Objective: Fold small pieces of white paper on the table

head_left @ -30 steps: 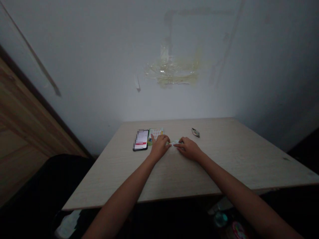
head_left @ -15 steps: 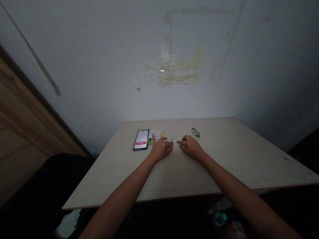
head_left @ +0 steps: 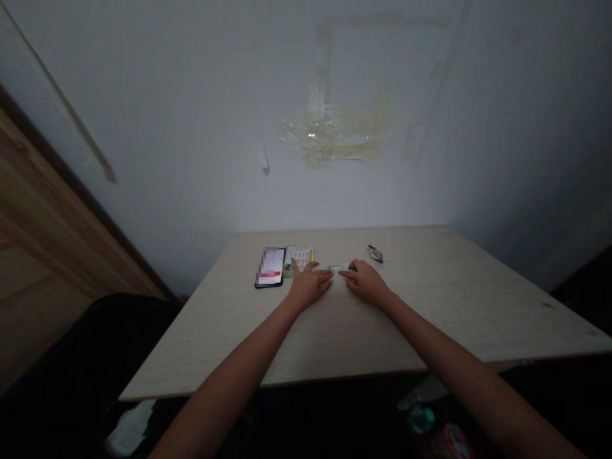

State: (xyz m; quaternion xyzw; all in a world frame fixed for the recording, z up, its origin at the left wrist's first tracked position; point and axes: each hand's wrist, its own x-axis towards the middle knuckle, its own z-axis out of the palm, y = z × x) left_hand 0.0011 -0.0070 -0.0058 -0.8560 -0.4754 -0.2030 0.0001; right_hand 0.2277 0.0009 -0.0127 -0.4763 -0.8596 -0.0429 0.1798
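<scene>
Hands sit a bit further apart than in the view from 1 s back, & the slip (head_left: 338, 269) lies slightly further right, now between them rather than under both; vs 0.5 s back, almost no change.

L hand (head_left: 310, 285): open, palm down on the table (head_left: 382, 331), fingers spread & pointing right, tips just beside the slip's left end. Not gripping anything.

R hand (head_left: 366, 284): fingers loosely curled, tips at the slip's right end, seemingly touching it. Can't tell if it's pinched or just pressed down; the slip's too small & dim.

Slip: small, pale, w/ some green print, flat on the table, about mid-way along the far half. Exact print unreadable.

Rest, all placed from the slip: phone (head_left: 270, 268) well left of it, face up, screen pixelated w/ a red band. Card (head_left: 300, 258) left of it, just right of the phone & nearly touching, w/ orange squares & a green edge. Packet (head_left: 375, 254), small & foil-like, near it on the right, further back. Wall (head_left: 143, 127) beyond it, w/ tape residue (head_left: 329, 134) straight ahead. Wood panel (head_left: 43, 242) far left of it. Dim bottle (head_left: 421, 419) on the floor, below & right of it.
</scene>
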